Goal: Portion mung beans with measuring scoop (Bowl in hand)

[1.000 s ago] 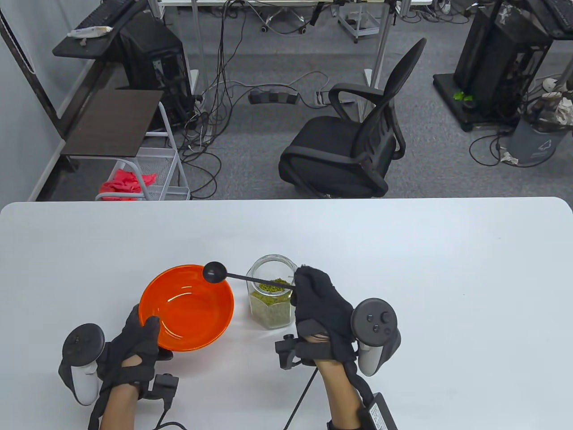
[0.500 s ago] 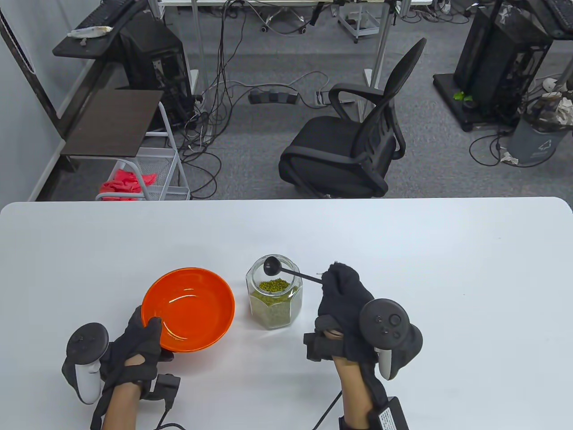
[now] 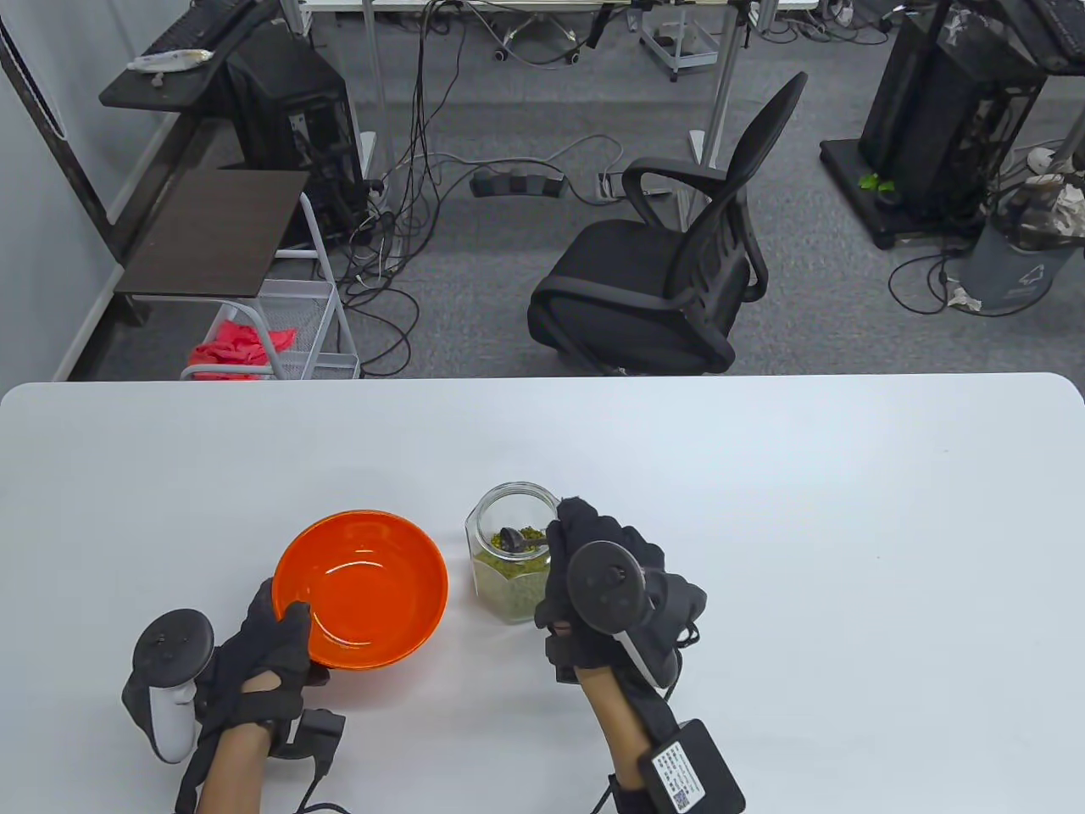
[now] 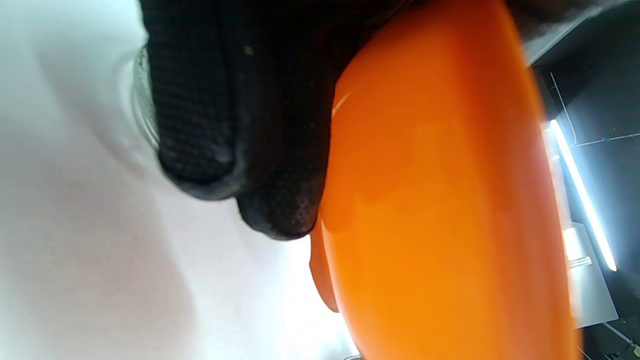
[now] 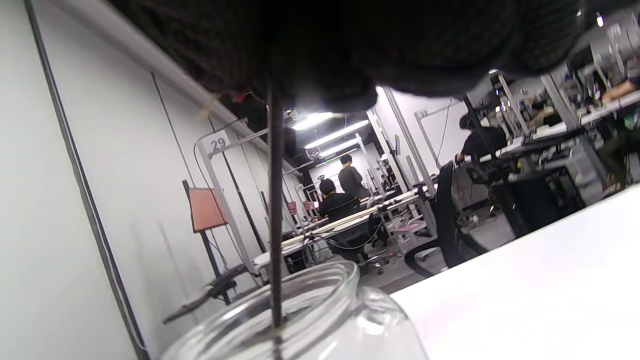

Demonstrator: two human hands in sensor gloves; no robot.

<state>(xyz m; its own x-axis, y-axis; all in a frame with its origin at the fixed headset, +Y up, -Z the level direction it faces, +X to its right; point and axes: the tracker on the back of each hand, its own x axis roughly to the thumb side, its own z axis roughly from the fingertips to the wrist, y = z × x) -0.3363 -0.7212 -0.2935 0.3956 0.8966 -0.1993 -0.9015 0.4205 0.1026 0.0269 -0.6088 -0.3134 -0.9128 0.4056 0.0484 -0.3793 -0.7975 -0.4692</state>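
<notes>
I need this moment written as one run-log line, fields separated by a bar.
phase: scooping | right hand: holds scoop in jar of mung beans | left hand: grips orange bowl, no beans in it

Black gloved fingers (image 4: 235, 115) press against the orange bowl's (image 4: 440, 200) outer wall above the white table (image 4: 90, 270).

The bowl (image 3: 373, 585) looked glossy orange plastic; the jar (image 3: 509, 585) clear smooth glass; both hands' gloves (image 3: 263, 661) matt black knit.
</notes>
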